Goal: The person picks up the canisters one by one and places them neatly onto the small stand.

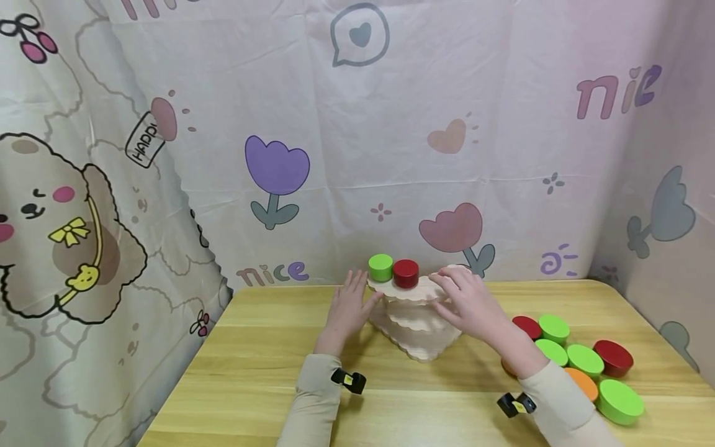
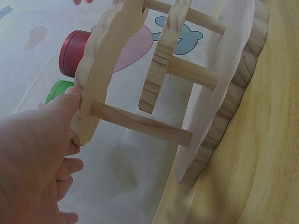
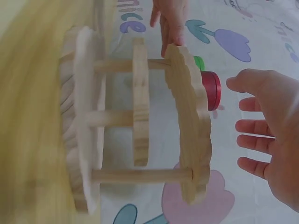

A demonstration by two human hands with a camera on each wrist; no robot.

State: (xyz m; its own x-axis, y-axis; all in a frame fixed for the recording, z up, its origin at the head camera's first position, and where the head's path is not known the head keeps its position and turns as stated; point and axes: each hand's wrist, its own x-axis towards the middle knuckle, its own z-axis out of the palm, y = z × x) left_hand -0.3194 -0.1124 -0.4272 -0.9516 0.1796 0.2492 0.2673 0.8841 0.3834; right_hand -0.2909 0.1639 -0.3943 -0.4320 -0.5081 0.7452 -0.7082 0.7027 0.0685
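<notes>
A three-tiered wooden stand [image 1: 422,343] with scalloped edges and dowel posts stands upright on the table. On its top tier [image 2: 91,84] sit a green round block [image 1: 381,268] and a red round block [image 1: 406,274], side by side. My left hand [image 1: 347,308] holds the left edge of that tier, the thumb close to the green block in the left wrist view; part of its grip is hidden. Over the tier's right side hovers my right hand [image 1: 466,300]. Its fingers [image 3: 254,126] are spread and loosely bent, apart from the blocks and holding nothing.
To the right, several round blocks lie grouped on the wooden table [image 1: 251,379]: green ones [image 1: 620,401], red ones [image 1: 613,358] and an orange one [image 1: 581,385]. My right forearm passes over part of the group. A printed curtain [image 1: 346,155] hangs behind the table.
</notes>
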